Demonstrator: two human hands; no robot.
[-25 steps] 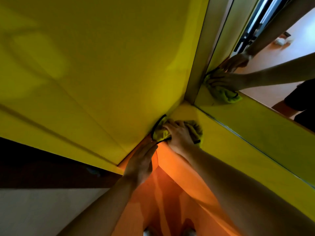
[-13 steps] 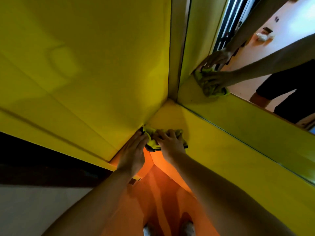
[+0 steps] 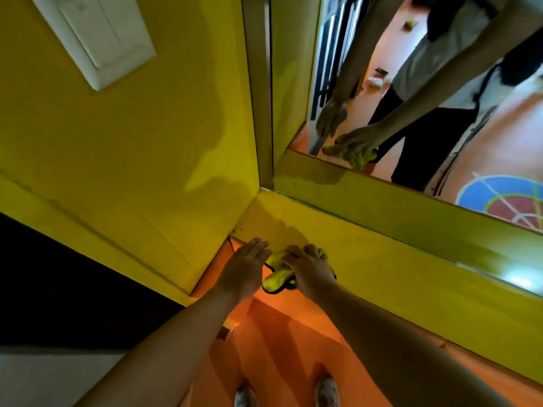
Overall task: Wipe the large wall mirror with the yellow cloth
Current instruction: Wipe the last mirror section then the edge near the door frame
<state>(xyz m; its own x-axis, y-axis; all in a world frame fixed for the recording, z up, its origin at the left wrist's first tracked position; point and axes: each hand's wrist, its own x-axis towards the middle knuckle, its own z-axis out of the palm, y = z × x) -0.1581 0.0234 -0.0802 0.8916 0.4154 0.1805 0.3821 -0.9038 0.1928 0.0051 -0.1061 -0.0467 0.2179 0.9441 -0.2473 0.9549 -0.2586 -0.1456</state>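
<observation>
Cloth (image 3: 276,279) | yellow, dark-edged, bunched | held in right hand (image 3: 311,270)

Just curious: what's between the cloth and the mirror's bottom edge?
Only a bare strip of yellow wall separates the cloth from the mirror, as the head view shows.

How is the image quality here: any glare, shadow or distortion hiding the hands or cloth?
Head view: wide-angle bending slants every edge; a glare spot sits low right on the mirror; arm shadows fall on the wall; the far left is nearly black. The left hand, right hand and cloth are lit and readable, only slightly soft.
</observation>
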